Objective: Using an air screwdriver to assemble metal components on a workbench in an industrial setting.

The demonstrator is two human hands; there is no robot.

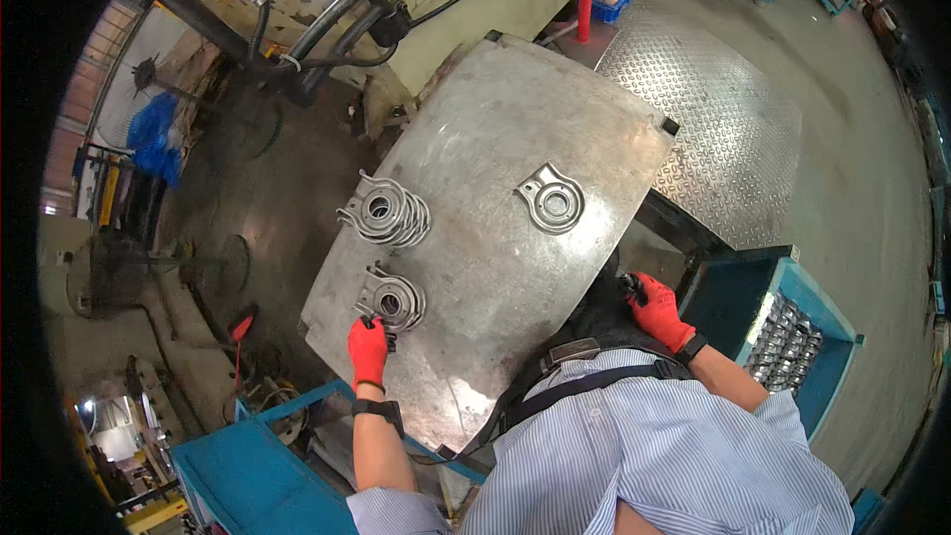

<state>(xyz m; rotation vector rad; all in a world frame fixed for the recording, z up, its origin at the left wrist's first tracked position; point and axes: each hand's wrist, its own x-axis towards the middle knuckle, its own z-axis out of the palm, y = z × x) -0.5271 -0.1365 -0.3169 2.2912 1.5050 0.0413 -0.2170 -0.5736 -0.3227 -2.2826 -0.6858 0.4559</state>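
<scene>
My left hand (369,349), in a red glove, rests on the steel table (495,119) with its fingertips on the near edge of a small stack of stamped metal brackets (391,299). A taller, fanned stack of the same brackets (386,213) lies just beyond it. A single bracket (551,200) lies apart toward the table's right side. My right hand (659,309), also in a red glove, is at the table's right edge, curled around a small dark object that I cannot make out.
A blue bin (792,337) at the right holds several shiny metal parts. Another blue bin (248,466) stands at the lower left. Diamond-plate flooring (723,129) lies to the right, press machinery with black hoses (337,30) at the back.
</scene>
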